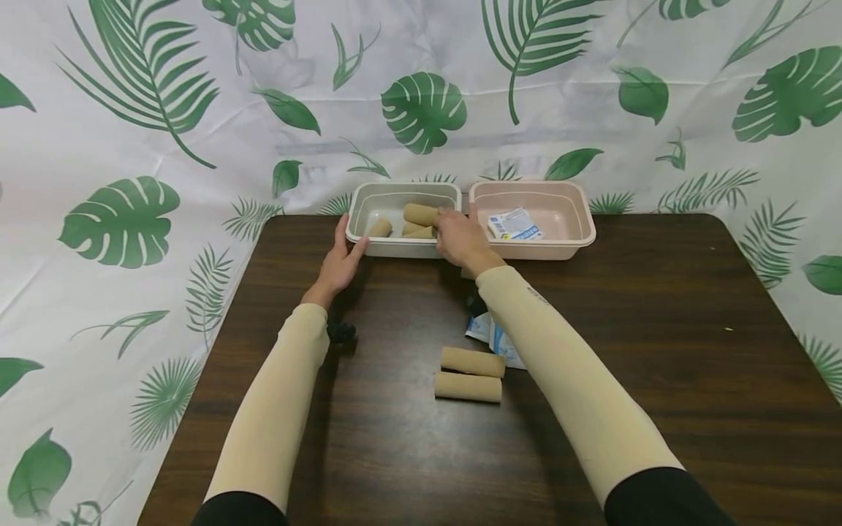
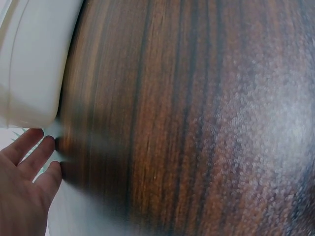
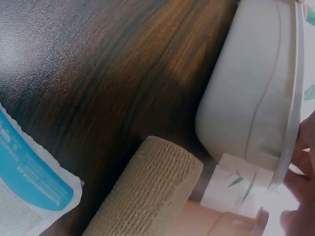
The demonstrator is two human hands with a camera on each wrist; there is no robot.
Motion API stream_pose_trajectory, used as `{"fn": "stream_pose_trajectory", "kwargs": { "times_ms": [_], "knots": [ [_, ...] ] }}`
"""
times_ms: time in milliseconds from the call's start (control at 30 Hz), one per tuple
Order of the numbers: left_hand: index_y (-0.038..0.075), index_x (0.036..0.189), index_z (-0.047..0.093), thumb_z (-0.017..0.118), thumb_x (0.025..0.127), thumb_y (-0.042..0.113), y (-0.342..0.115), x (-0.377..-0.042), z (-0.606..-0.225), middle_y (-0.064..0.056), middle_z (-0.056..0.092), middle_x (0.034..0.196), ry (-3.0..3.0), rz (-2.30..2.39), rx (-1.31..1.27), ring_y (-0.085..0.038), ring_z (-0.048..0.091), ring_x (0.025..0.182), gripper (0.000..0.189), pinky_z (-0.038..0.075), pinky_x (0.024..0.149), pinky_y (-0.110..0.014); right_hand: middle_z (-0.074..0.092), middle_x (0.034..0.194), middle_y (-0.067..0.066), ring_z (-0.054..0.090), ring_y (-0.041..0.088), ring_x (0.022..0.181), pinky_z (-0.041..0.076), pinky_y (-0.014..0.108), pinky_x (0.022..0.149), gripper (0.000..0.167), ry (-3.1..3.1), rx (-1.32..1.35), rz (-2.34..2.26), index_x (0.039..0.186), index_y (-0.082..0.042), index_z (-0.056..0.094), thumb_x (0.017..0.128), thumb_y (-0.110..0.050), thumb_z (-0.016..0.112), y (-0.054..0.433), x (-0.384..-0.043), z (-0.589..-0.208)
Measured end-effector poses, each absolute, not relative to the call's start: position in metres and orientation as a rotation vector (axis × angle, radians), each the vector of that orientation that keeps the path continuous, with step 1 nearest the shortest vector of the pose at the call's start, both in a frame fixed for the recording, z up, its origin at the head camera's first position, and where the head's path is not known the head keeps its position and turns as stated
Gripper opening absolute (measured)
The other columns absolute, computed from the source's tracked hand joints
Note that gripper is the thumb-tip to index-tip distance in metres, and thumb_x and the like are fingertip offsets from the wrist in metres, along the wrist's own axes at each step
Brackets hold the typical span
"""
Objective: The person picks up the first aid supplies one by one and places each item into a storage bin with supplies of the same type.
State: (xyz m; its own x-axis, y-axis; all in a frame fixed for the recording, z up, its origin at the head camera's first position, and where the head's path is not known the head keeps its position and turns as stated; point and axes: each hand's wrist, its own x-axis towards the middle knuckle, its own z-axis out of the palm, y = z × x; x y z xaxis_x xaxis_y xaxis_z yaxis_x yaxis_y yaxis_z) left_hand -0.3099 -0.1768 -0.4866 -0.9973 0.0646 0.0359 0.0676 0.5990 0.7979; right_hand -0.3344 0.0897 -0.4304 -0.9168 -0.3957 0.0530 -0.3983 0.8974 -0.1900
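A white bin [image 1: 404, 250] holds several tan rolls; the ribbed surface looks like elastic bandage. My left hand [image 1: 338, 269] rests against the bin's left front corner, fingers extended and spread. In the left wrist view, the fingertips [image 2: 37, 135] lie by the bin's end. My right hand [image 1: 463, 237] reaches over the right end of that bin, its fingers curled at the end of the upper bandage roll [image 1: 421, 213], seeming to grip it. Its fingertips are partly hidden. A ribbed bandage roll [image 3: 147, 191] shows large in the right wrist view, near the bin.
A pink bin [image 1: 542, 250] stands right beside the white one, with white-and-blue packets [image 1: 515, 223] inside. Two bandage rolls [image 1: 468, 387] lie on the dark wooden table [image 1: 368, 438]. More blue-and-white packets [image 1: 503, 347] lie partly under my right forearm. A leaf-print cloth hangs behind.
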Motion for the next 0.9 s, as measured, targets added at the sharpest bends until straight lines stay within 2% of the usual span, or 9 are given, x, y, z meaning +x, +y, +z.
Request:
{"fn": "stream_pose_trajectory", "kwargs": {
  "times_ms": [167,267,367,500,600,667,767,900],
  "knots": [
    [0.032,0.158,0.001,0.041,0.102,0.053,-0.177,-0.310,-0.486,-0.022,0.032,0.154,-2.799,-1.403,-0.110,-0.045,0.038,0.134,0.072,0.029,0.107,-0.056,0.061,0.127,0.007,0.051,0.027,0.125,0.012,0.054,0.115,0.025,-2.923,0.665,0.389,0.114,-0.010,0.068,0.098,-0.015,0.050,0.093,-0.335,-0.432],
    [0.031,0.158,0.001,0.041,0.102,0.054,-0.177,-0.310,-0.486,-0.022,0.031,0.154,-2.800,-1.410,-0.111,-0.045,0.038,0.134,0.073,0.029,0.107,-0.056,0.064,0.123,0.007,0.053,0.027,0.122,0.012,0.053,0.115,0.026,-2.899,0.687,0.443,0.116,-0.010,0.069,0.098,-0.014,0.050,0.097,-0.334,-0.435],
    [0.033,0.158,0.000,0.040,0.101,0.055,-0.177,-0.310,-0.486,-0.021,0.030,0.155,-2.807,-1.410,-0.124,-0.045,0.037,0.134,0.073,0.028,0.107,-0.057,0.063,0.126,0.005,0.052,0.025,0.125,0.014,0.052,0.115,0.030,-2.888,0.680,0.498,0.122,-0.011,0.068,0.099,-0.015,0.050,0.103,-0.330,-0.435],
    [0.035,0.158,-0.001,0.040,0.101,0.056,-0.176,-0.312,-0.486,-0.020,0.028,0.156,-2.810,-1.405,-0.137,-0.044,0.037,0.135,0.073,0.028,0.108,-0.057,0.064,0.124,0.006,0.053,0.028,0.120,0.025,0.047,0.111,0.031,-2.821,0.652,0.615,0.125,-0.011,0.068,0.096,-0.013,0.056,0.112,-0.323,-0.427],
    [0.035,0.158,-0.001,0.040,0.101,0.056,-0.175,-0.311,-0.485,-0.020,0.029,0.156,-2.812,-1.406,-0.129,-0.044,0.037,0.135,0.073,0.028,0.108,-0.057,0.066,0.117,0.008,0.056,0.030,0.105,0.033,0.046,0.102,0.033,-2.747,0.685,0.707,0.123,-0.009,0.069,0.092,-0.009,0.059,0.121,-0.316,-0.418],
    [0.035,0.158,-0.001,0.041,0.101,0.056,-0.175,-0.310,-0.485,-0.020,0.029,0.156,-2.814,-1.405,-0.126,-0.044,0.037,0.135,0.073,0.028,0.108,-0.057,0.066,0.116,0.009,0.056,0.031,0.102,0.038,0.045,0.097,0.033,-2.719,0.709,0.745,0.122,-0.009,0.069,0.091,-0.009,0.059,0.128,-0.311,-0.413],
    [0.033,0.158,-0.001,0.041,0.101,0.055,-0.176,-0.310,-0.485,-0.022,0.030,0.155,-2.811,-1.409,-0.127,-0.045,0.037,0.135,0.074,0.028,0.108,-0.057,0.064,0.120,0.010,0.057,0.031,0.107,0.041,0.046,0.094,0.034,-2.734,0.694,0.817,0.126,-0.010,0.067,0.093,-0.012,0.059,0.143,-0.303,-0.409],
    [0.031,0.158,0.000,0.041,0.101,0.056,-0.177,-0.309,-0.486,-0.022,0.030,0.155,-2.810,-1.414,-0.125,-0.045,0.037,0.134,0.074,0.028,0.107,-0.057,0.061,0.128,0.009,0.055,0.031,0.118,0.041,0.049,0.097,0.033,-2.757,0.653,0.902,0.127,-0.011,0.066,0.094,-0.014,0.060,0.167,-0.289,-0.407]
  ]
}}
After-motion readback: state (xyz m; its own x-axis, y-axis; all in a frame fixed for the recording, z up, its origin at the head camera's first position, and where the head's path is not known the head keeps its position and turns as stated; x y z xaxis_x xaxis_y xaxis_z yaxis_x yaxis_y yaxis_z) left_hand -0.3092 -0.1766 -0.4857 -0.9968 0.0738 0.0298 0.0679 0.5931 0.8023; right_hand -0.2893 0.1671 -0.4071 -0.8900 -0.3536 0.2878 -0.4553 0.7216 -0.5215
